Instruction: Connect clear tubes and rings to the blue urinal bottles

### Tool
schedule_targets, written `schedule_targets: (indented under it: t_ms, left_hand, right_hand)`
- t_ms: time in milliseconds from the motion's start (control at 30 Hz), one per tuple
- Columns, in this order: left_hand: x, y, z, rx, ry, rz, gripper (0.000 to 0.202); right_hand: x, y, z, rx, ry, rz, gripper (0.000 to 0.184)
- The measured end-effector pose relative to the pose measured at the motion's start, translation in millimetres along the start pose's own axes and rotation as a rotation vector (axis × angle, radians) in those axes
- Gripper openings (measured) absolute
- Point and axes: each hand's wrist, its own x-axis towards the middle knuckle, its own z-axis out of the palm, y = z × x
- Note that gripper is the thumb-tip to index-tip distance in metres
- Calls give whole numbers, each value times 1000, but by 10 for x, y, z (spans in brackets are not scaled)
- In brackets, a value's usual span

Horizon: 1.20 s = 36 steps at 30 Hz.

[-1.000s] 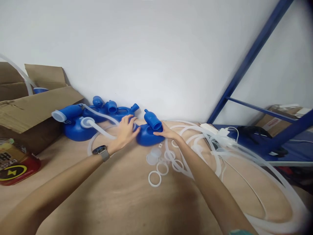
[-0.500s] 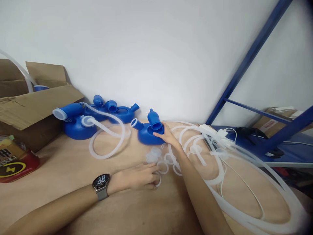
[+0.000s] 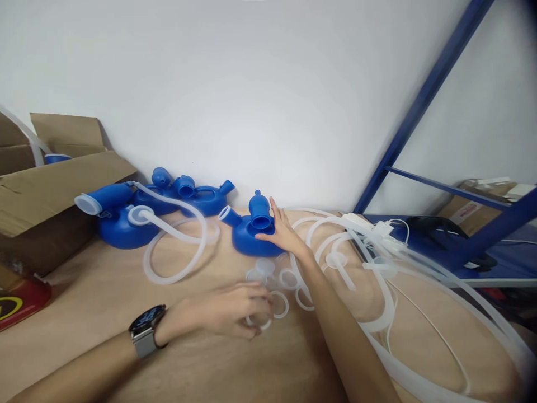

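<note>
A blue plastic bottle (image 3: 247, 238) with a white-rimmed spout stands near the wall, and a blue cup-shaped fitting (image 3: 260, 212) rests on top of it. My right hand (image 3: 284, 230) is at the bottle's right side, fingers raised and apart, its thumb across the front below the fitting. Lower down, my left hand (image 3: 239, 308), somewhat blurred and wearing a watch, has its fingers curled on a thin white ring (image 3: 265, 323). Another white ring (image 3: 279, 305) lies beside its fingertips. Just beyond are translucent caps (image 3: 265, 266).
More blue bottles (image 3: 126, 228) stand at the left, one with a clear hose (image 3: 197, 254). A cardboard box (image 3: 62, 179) is at far left, with a red container (image 3: 29, 296) before it. Coiled clear tubing (image 3: 388, 358) and white cables spread right, near a blue metal rack (image 3: 419, 112).
My left hand has drawn left and nearer with the white ring. My right hand's fingers have lifted and spread beside the fitting. The view has shifted slightly.
</note>
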Motion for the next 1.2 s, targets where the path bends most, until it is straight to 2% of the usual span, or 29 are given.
schedule_targets:
  t_ms: [67,167,200,267,367,433,533,633,733,800,933,1000,1133,1200]
  left_hand:
    - [60,-105,-188,4,139,9,37]
    - [215,-382,-361,171,476,-65,43]
    - [274,-487,-370,216,579,-107,44]
    - [384,-673,-324,276,729,-208,44]
    - [481,-838,-184,413,842,-300,38]
    - [496,-879,-106,583,874,-275,32]
    - [478,-908,-45,849,892,-183,27]
    - [463,-943,-14,964,873,-105,31]
    - [474,-979,26,977,861,-78,34]
    - [492,-999,56,944,846,-115,37]
    - [511,-1043,85,876,797,-190,41]
    - [494,-1077,75,871,788,-187,41]
    - [405,-1182,50,866,836,-90,32]
    - [353,-1248,51,882,862,-8,29]
  right_hand:
    - [11,-19,-13,60,7,-103,117]
    - [18,-58,-9,96,52,-196,82]
    - [17,-74,-4,101,74,-205,73]
    - [12,-104,11,93,109,-178,69]
    - [3,-135,46,43,115,-114,76]
    - [-2,-148,80,9,128,-108,79]
    - [-5,-163,138,-55,181,-125,75]
    - [-7,-174,189,-137,232,-123,71]
    - [-10,-173,223,-208,295,-123,68]
    - [-9,-169,239,-216,324,-137,66]
    - [5,-153,273,-137,323,-153,64]
    - [18,-131,299,-71,315,-134,69]
    - [48,-25,358,36,292,-57,93]
    - [60,51,377,6,248,-57,93]
